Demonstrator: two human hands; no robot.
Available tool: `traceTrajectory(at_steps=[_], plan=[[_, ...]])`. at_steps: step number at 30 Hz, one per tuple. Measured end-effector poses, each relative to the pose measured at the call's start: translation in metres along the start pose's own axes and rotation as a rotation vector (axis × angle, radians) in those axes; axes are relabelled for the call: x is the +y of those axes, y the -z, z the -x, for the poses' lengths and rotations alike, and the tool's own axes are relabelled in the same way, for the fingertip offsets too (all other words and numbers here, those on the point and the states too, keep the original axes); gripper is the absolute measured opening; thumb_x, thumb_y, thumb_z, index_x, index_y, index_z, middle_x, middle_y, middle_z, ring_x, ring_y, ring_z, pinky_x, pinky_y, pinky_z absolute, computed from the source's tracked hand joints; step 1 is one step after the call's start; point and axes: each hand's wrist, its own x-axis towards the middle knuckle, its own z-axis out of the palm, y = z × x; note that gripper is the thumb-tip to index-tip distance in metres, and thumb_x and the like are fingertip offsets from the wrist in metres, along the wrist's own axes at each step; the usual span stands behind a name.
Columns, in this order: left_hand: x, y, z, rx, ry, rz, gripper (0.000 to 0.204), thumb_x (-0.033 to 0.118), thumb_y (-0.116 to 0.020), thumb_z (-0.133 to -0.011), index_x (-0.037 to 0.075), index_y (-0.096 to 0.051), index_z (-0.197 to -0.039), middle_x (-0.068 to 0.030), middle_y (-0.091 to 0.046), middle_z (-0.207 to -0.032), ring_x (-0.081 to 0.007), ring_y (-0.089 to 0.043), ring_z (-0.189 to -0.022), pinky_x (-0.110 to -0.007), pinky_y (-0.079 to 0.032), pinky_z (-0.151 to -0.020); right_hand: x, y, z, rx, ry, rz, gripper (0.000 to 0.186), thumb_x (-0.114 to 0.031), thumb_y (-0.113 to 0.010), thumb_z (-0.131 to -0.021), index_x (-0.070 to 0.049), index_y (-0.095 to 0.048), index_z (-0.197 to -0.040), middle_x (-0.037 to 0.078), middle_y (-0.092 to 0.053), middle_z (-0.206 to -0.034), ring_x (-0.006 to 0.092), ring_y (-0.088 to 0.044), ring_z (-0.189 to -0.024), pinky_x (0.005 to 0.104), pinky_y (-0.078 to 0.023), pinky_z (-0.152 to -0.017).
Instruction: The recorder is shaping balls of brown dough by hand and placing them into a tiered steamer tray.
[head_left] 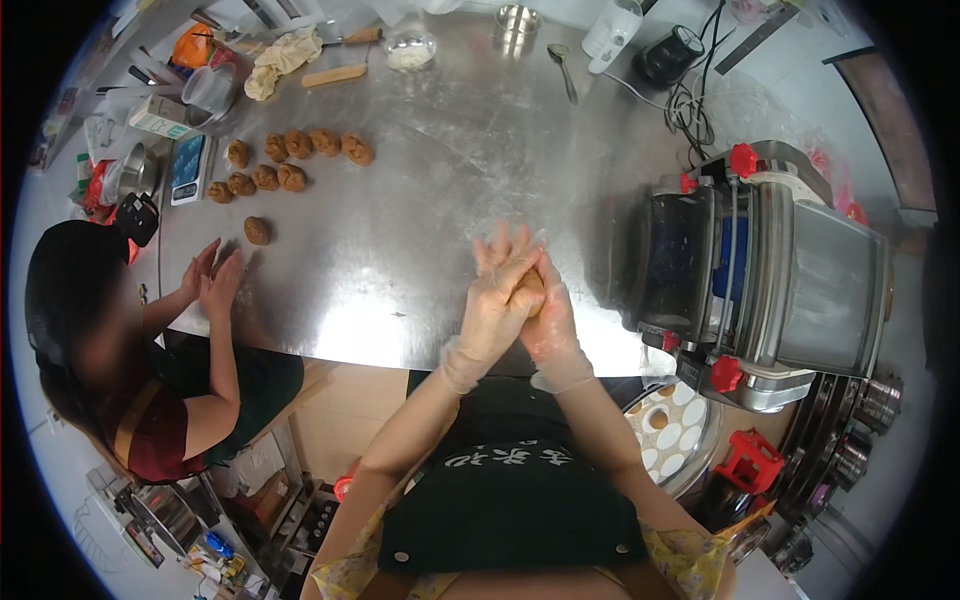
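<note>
Over the near part of the steel table, my left hand (494,297) and my right hand (554,318) are pressed together in clear plastic gloves. Between the palms sits a brown dough ball (532,294), mostly hidden by the fingers. My left hand wraps over it from the left, while my right hand cups it from the other side. Off to the left on the table lie several brown dough lumps (292,178) in two uneven rows. One separate dough lump (257,231) rests closer to a co-worker's hands (213,280), which are held palm to palm.
A steel roller machine (740,265) with red knobs fills the table's right side. Below it stands a round tray (706,462) with white discs and a dough ball. A digital scale (190,170) is at the left; a spoon (564,74) and steel cup (517,30) are at the back.
</note>
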Motion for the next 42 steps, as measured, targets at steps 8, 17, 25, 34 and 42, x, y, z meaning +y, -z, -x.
traceTrajectory(at_steps=[8, 17, 25, 34, 42], plan=[[0.022, -0.012, 0.005, 0.155, 0.404, 0.634, 0.059, 0.003, -0.065, -0.084, -0.005, -0.049, -0.14, -0.0239, -0.056, -0.137, -0.0325, -0.056, -0.127, -0.042, -0.037, -0.114, 0.012, 0.02, 0.004, -0.115, 0.202, 0.032, 0.069, -0.057, -0.035, -0.104, -0.002, -0.04, -0.143, 0.011, -0.048, -0.141, 0.0214, -0.045, -0.134, 0.0379, -0.036, -0.115], [0.024, 0.01, -0.009, -0.3, 0.353, 0.368, 0.089, 0.018, -0.083, -0.069, 0.004, -0.044, -0.147, -0.024, -0.026, -0.16, -0.04, -0.02, -0.15, -0.047, -0.018, -0.121, -0.027, 0.023, -0.005, -0.154, -0.274, 0.048, 0.067, -0.055, -0.034, -0.104, -0.001, -0.041, -0.142, 0.016, -0.046, -0.144, 0.028, -0.044, -0.136, 0.0392, -0.037, -0.115], [-0.012, -0.018, 0.004, -0.022, -0.142, -0.188, 0.087, 0.016, -0.082, -0.07, 0.004, -0.043, -0.147, -0.0236, -0.036, -0.156, -0.0381, -0.032, -0.146, -0.045, -0.024, -0.119, -0.002, 0.031, -0.002, -0.126, -0.011, 0.006, 0.066, -0.053, -0.041, -0.103, -0.003, -0.038, -0.145, 0.017, -0.043, -0.148, 0.0282, -0.045, -0.136, 0.042, -0.038, -0.115], [0.009, -0.028, 0.013, 0.128, 0.354, 0.62, 0.049, 0.002, -0.067, -0.084, 0.002, -0.06, -0.132, -0.0213, -0.051, -0.145, -0.0363, -0.051, -0.133, -0.042, -0.042, -0.11, -0.002, 0.029, 0.007, -0.213, 0.062, -0.073, 0.069, -0.054, -0.041, -0.103, 0.0, -0.038, -0.145, 0.017, -0.044, -0.147, 0.0287, -0.045, -0.136, 0.0421, -0.038, -0.115], [0.029, 0.017, -0.006, -0.192, 0.092, -0.058, 0.068, 0.01, -0.077, -0.075, 0.003, -0.055, -0.139, -0.0215, -0.046, -0.149, -0.0385, -0.037, -0.143, -0.043, -0.035, -0.114, -0.014, 0.031, 0.002, -0.125, -0.182, -0.017, 0.064, -0.051, -0.04, -0.104, -0.002, -0.039, -0.145, 0.015, -0.05, -0.14, 0.0281, -0.048, -0.132, 0.0408, -0.039, -0.113]])
